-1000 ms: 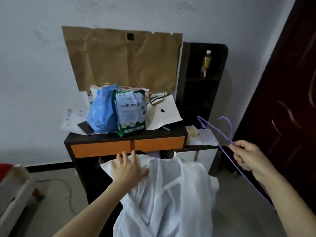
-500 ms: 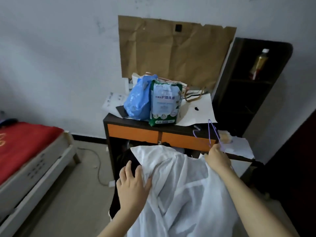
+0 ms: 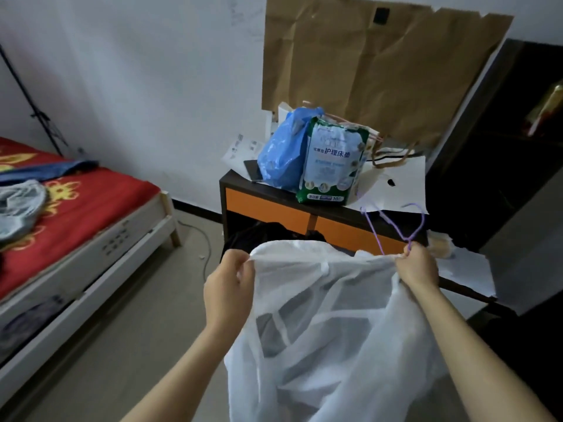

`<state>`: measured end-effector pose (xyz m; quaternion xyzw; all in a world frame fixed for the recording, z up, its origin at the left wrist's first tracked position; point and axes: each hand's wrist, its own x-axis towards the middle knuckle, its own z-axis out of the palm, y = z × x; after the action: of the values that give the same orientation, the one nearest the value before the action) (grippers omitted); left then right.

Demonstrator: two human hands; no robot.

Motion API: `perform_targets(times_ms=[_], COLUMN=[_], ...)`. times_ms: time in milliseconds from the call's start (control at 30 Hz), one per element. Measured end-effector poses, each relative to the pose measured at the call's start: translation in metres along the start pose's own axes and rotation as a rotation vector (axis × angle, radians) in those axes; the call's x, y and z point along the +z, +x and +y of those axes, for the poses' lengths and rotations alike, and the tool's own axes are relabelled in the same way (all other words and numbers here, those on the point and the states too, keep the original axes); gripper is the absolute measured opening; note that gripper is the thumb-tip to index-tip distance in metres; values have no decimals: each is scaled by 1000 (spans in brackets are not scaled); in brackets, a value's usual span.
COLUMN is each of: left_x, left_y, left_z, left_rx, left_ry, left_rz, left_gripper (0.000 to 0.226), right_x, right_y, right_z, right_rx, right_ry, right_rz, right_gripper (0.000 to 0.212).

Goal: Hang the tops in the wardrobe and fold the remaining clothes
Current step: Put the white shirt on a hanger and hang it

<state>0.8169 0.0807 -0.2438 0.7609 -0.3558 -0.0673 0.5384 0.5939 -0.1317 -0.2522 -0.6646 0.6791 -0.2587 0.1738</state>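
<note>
A sheer white top (image 3: 329,324) hangs spread between my hands in front of the dark cabinet. My left hand (image 3: 228,287) grips its upper left edge. My right hand (image 3: 417,266) pinches the upper right edge together with a thin purple wire hanger (image 3: 393,223), whose hook rises above my fingers. Dark clothes (image 3: 268,236) lie behind the top, mostly hidden by it. More clothes, a grey one (image 3: 18,205) and a blue one (image 3: 48,172), lie on the bed.
An orange-fronted dark cabinet (image 3: 274,208) carries a blue bag (image 3: 283,153), a green-white pack (image 3: 332,166) and papers. A bed with a red cover (image 3: 76,208) stands at the left. Dark shelving (image 3: 502,147) fills the right. A cable (image 3: 207,248) lies on the floor.
My left hand went from resting flat on the white top to gripping its edge. My right hand brought the hanger in to the top's other edge. The view turned left, showing the bed.
</note>
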Motion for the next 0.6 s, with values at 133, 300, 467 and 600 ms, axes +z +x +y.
perform_targets(times_ms=[133,300,467,600], left_x=[-38,-85,-148,-212], left_y=[13,27,32,29], left_z=[9,5,-21,-44], left_rx=[68,114,144,161], left_ry=[-197,-328,-358,-288], left_rz=[219,398,576,721], left_gripper=[27,36,34,27], right_x=[-37,-66,-74,-73], right_y=[-17,-57,-103,-149], right_z=[-39,-101,-155,-192], right_rx=[-195,-430,-603,-644], right_ry=[160,269,299,326], right_rz=[217,243,155,58], right_gripper=[33,28,44,25])
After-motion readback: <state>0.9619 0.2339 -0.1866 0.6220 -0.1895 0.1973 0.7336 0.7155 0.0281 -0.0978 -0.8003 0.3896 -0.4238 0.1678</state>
